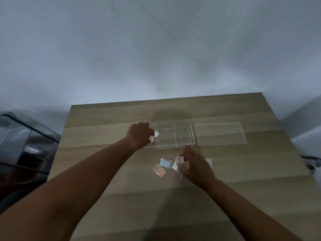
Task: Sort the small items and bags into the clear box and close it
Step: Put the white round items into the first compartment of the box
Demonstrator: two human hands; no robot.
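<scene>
A clear box [184, 134] with divided compartments lies open on the wooden table [243, 188]. Its clear lid [220, 134] rests flat just to the right of it. My left hand [139, 134] hovers over the box's left compartment, fingers closed around small white items [154, 135]. My right hand [196, 168] is on the table in front of the box, gripping a crumpled clear bag [179, 161]. Two small glittery bags, one silvery [165, 161] and one pinkish [160, 170], lie on the table left of that hand.
A white flat piece [209, 162] peeks out behind my right hand. A large dark translucent bin [24, 146] stands off the table's left edge. Grey floor lies beyond the table's far edge; a dark object [311, 160] sits off the right edge.
</scene>
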